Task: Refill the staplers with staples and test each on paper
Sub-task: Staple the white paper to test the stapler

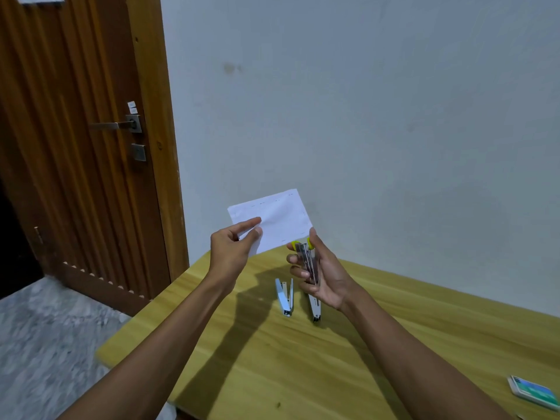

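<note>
Staplers are partly tested: the right hand (325, 269) is gripping a yellow-tipped stapler (307, 262) at frame centre, the left hand (233, 248) is pinching already-stapled paper (272, 219), and two open staplers (285, 297) are lying on the bench (303, 374) apparently awaiting refill.

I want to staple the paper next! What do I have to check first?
1. Paper held firmly: ok, the left hand pinches its lower left corner.
2. Stapler in hand: ok, the right hand grips the yellow-tipped one.
3. Stapler's mouth over the paper's edge: not ok, it sits just below the lower right corner, not round it.
4. Staples loaded inside: cannot tell, the fingers hide the channel.
5. Fingers away from the mouth: cannot tell, fingertips sit close to the yellow tip.
6. Other staplers out of the way: ok, the blue stapler and the silver stapler lie on the table below the hands.
</note>
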`<action>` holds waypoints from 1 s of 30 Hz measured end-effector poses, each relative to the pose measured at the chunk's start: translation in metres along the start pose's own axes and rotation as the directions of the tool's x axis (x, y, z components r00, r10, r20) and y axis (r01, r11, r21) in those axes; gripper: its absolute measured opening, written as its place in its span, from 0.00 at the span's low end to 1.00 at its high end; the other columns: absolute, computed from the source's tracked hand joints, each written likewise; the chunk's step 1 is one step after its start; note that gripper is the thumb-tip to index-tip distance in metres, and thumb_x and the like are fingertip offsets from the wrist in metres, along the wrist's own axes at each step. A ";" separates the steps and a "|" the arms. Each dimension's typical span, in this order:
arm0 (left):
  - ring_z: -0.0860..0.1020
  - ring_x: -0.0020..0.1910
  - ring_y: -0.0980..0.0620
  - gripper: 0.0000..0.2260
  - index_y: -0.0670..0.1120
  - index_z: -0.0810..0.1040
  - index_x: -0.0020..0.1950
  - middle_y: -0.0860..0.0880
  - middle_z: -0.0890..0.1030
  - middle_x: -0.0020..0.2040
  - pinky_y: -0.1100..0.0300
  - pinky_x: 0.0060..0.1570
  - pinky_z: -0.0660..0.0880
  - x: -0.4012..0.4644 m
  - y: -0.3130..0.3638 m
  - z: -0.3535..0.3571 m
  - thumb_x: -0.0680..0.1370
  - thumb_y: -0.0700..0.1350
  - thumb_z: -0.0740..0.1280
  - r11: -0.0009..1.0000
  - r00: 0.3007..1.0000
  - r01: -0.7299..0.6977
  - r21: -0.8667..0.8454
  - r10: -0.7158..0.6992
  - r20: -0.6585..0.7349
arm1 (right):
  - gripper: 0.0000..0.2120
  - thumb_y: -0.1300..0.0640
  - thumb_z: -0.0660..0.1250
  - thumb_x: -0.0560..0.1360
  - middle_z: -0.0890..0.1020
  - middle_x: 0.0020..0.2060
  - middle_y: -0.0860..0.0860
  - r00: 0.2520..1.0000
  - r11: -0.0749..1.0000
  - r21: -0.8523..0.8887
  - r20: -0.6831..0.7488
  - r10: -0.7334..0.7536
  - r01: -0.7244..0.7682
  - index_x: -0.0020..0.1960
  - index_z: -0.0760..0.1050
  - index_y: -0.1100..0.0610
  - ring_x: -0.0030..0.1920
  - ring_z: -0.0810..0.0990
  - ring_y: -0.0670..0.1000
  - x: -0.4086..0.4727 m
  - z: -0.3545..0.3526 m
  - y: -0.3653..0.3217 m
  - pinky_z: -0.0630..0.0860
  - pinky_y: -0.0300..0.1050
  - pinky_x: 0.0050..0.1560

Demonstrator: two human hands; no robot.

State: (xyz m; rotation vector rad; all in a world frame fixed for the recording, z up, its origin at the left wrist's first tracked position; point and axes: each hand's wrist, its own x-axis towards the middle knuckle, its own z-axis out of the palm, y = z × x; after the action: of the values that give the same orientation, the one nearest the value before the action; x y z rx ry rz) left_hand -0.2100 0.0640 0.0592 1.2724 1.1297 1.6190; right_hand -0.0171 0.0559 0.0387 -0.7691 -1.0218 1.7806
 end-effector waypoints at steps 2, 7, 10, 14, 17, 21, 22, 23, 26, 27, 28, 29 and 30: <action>0.79 0.56 0.61 0.09 0.49 0.84 0.56 0.60 0.82 0.52 0.57 0.61 0.77 0.001 -0.001 0.002 0.76 0.42 0.72 1.000 1.000 -0.006 -0.008 0.006 -0.021 | 0.21 0.39 0.70 0.73 0.76 0.36 0.49 0.995 0.996 -0.083 -0.091 -0.034 0.026 0.52 0.70 0.55 0.23 0.64 0.44 -0.002 0.003 0.000 0.56 0.35 0.19; 0.79 0.46 0.71 0.09 0.49 0.84 0.56 0.62 0.81 0.49 0.55 0.63 0.75 0.006 -0.007 0.003 0.76 0.41 0.71 1.000 0.998 0.000 0.014 0.001 -0.057 | 0.26 0.36 0.67 0.74 0.78 0.36 0.52 0.989 0.979 -0.192 -0.141 0.046 -0.073 0.55 0.72 0.58 0.30 0.71 0.47 -0.002 0.004 -0.001 0.68 0.40 0.29; 0.78 0.45 0.70 0.09 0.49 0.84 0.56 0.62 0.81 0.48 0.54 0.63 0.76 0.007 -0.010 0.004 0.76 0.41 0.72 1.000 0.996 0.005 0.017 -0.004 -0.088 | 0.32 0.37 0.54 0.80 0.78 0.38 0.54 0.989 0.990 -0.098 -0.125 0.085 -0.097 0.64 0.73 0.65 0.36 0.75 0.50 -0.001 -0.001 0.000 0.73 0.43 0.38; 0.78 0.51 0.65 0.10 0.48 0.84 0.56 0.59 0.81 0.50 0.54 0.63 0.76 0.006 -0.010 0.004 0.76 0.41 0.71 1.000 0.994 0.013 0.007 -0.012 -0.107 | 0.27 0.40 0.64 0.76 0.77 0.40 0.55 0.988 0.989 -0.148 -0.154 -0.008 -0.015 0.60 0.74 0.63 0.37 0.75 0.51 0.002 0.005 0.001 0.76 0.45 0.37; 0.77 0.52 0.65 0.10 0.48 0.84 0.56 0.59 0.81 0.50 0.56 0.63 0.75 0.005 -0.008 0.004 0.76 0.41 0.71 1.000 0.996 0.017 0.003 -0.017 -0.091 | 0.24 0.38 0.66 0.75 0.79 0.42 0.54 0.979 0.971 -0.237 -0.204 -0.028 -0.022 0.56 0.74 0.59 0.34 0.73 0.49 0.002 0.008 0.001 0.69 0.42 0.30; 0.77 0.53 0.66 0.10 0.48 0.84 0.56 0.61 0.81 0.49 0.58 0.63 0.75 0.003 -0.007 0.005 0.76 0.41 0.71 1.000 0.998 0.020 -0.002 -0.020 -0.064 | 0.24 0.40 0.65 0.77 0.80 0.42 0.54 0.968 0.973 -0.228 -0.235 -0.084 0.030 0.55 0.76 0.62 0.32 0.72 0.47 0.005 0.011 0.000 0.68 0.40 0.30; 0.77 0.53 0.66 0.09 0.48 0.84 0.56 0.61 0.81 0.49 0.58 0.63 0.75 0.002 -0.007 0.006 0.76 0.41 0.71 1.000 0.998 0.017 0.003 -0.017 -0.063 | 0.24 0.40 0.65 0.77 0.80 0.42 0.54 0.967 0.975 -0.214 -0.232 -0.107 0.057 0.54 0.76 0.62 0.32 0.72 0.47 0.006 0.011 -0.001 0.68 0.40 0.30; 0.77 0.53 0.66 0.09 0.48 0.84 0.56 0.61 0.81 0.49 0.58 0.62 0.75 0.002 -0.006 0.005 0.76 0.41 0.71 1.000 0.998 0.013 0.009 -0.012 -0.063 | 0.24 0.40 0.65 0.76 0.79 0.41 0.54 0.966 0.975 -0.207 -0.225 -0.128 0.081 0.52 0.77 0.63 0.32 0.72 0.47 0.007 0.012 -0.002 0.68 0.40 0.30; 0.77 0.53 0.67 0.09 0.48 0.84 0.56 0.62 0.81 0.49 0.59 0.62 0.76 0.001 -0.004 0.004 0.76 0.41 0.72 1.000 0.998 0.006 0.016 -0.005 -0.058 | 0.25 0.39 0.67 0.76 0.78 0.41 0.55 0.964 0.970 -0.216 -0.213 -0.158 0.112 0.50 0.77 0.64 0.32 0.72 0.47 0.009 0.012 -0.004 0.67 0.40 0.29; 0.77 0.53 0.68 0.09 0.48 0.84 0.55 0.63 0.81 0.48 0.60 0.62 0.76 0.001 -0.004 0.004 0.76 0.41 0.72 1.000 0.998 0.003 0.020 -0.002 -0.055 | 0.25 0.40 0.67 0.76 0.78 0.42 0.55 0.963 0.969 -0.221 -0.216 -0.160 0.111 0.50 0.77 0.64 0.33 0.72 0.47 0.009 0.013 -0.005 0.67 0.40 0.29; 0.77 0.53 0.69 0.09 0.49 0.85 0.55 0.65 0.80 0.48 0.61 0.61 0.75 0.000 -0.003 0.005 0.76 0.41 0.72 1.000 0.999 0.000 0.023 0.002 -0.054 | 0.25 0.40 0.67 0.76 0.79 0.42 0.56 0.962 0.968 -0.223 -0.221 -0.161 0.110 0.51 0.77 0.64 0.33 0.73 0.48 0.010 0.014 -0.006 0.67 0.41 0.29; 0.76 0.53 0.69 0.09 0.49 0.85 0.55 0.65 0.80 0.47 0.62 0.61 0.75 0.001 -0.003 0.005 0.76 0.41 0.72 1.000 0.999 -0.004 0.024 0.005 -0.053 | 0.24 0.41 0.68 0.76 0.79 0.43 0.56 0.960 0.968 -0.226 -0.228 -0.163 0.111 0.50 0.78 0.64 0.34 0.73 0.48 0.010 0.015 -0.006 0.67 0.41 0.29; 0.76 0.53 0.69 0.09 0.49 0.85 0.55 0.66 0.80 0.47 0.62 0.60 0.75 0.001 -0.003 0.006 0.76 0.41 0.71 1.000 0.999 -0.005 0.022 0.006 -0.052 | 0.24 0.41 0.68 0.75 0.79 0.43 0.56 0.957 0.967 -0.229 -0.236 -0.166 0.111 0.50 0.78 0.64 0.34 0.73 0.48 0.010 0.015 -0.006 0.66 0.41 0.29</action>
State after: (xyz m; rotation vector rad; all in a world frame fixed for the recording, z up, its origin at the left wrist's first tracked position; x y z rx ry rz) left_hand -0.2042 0.0665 0.0570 1.2550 1.1800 1.6561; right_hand -0.0313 0.0615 0.0506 -1.0046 -1.0762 1.4240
